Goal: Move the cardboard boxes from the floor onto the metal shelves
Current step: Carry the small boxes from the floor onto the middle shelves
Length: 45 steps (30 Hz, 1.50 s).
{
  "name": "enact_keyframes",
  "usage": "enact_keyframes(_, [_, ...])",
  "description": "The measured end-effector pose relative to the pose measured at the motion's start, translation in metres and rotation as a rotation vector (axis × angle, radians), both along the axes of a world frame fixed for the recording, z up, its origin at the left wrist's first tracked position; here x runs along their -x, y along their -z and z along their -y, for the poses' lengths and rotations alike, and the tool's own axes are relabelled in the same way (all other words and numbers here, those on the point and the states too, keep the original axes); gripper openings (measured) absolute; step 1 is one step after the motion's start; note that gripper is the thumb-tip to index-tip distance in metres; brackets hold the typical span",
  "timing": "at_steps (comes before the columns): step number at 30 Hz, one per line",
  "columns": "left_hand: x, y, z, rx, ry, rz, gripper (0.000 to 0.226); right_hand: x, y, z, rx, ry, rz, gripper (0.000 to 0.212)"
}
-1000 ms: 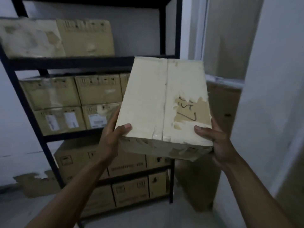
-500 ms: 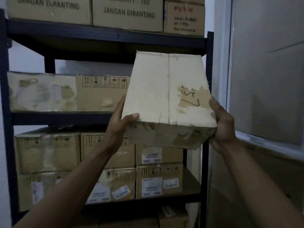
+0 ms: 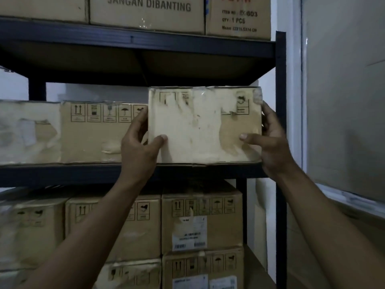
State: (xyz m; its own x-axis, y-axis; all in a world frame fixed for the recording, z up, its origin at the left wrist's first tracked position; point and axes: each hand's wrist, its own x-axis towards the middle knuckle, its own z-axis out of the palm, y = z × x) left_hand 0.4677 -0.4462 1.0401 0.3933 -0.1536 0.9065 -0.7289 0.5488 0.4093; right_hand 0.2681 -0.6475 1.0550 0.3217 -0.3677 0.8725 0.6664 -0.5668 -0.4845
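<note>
Cardboard box held by left hand and right hand at shelf edge

Worn pale cardboard box upright at right end of middle metal shelf

Right side: white vertical frame, then a large pale grey panel, with a white ledge along its bottom edge. White wall far back, left.
</note>
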Motion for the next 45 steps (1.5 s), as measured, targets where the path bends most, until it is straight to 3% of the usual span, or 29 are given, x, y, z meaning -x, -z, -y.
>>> enact_keyframes(2, [-0.007, 0.002, 0.012, -0.013, -0.079, 0.003, 0.068, -0.011, 0.004, 0.016, -0.001, 0.069, -0.025, 0.083])
enact_keyframes(6, [-0.021, 0.019, 0.033, -0.033, -0.247, 0.007, 0.062, -0.033, 0.032, 0.042, -0.061, 0.24, -0.089, 0.055])
enact_keyframes(10, [-0.033, 0.039, 0.047, 0.002, -0.431, -0.012, 0.054, -0.059, 0.055, 0.051, -0.032, 0.469, -0.084, 0.041])
enact_keyframes(16, [-0.036, 0.063, 0.052, -0.051, -0.677, 0.047, 0.04, -0.093, 0.068, 0.069, 0.124, 0.76, -0.042, 0.066])
enact_keyframes(21, [-0.038, 0.077, 0.054, -0.083, -0.767, 0.08, 0.038, -0.107, 0.074, 0.068, 0.151, 0.976, 0.011, 0.068])
enact_keyframes(30, [-0.042, 0.094, 0.066, -0.102, -0.966, 0.181, 0.051, -0.109, 0.074, 0.072, 0.193, 1.091, 0.004, 0.07])
enact_keyframes(45, [-0.047, 0.099, 0.065, -0.236, -1.229, 0.382, 0.058, -0.102, 0.072, 0.063, 0.214, 1.066, -0.019, 0.067])
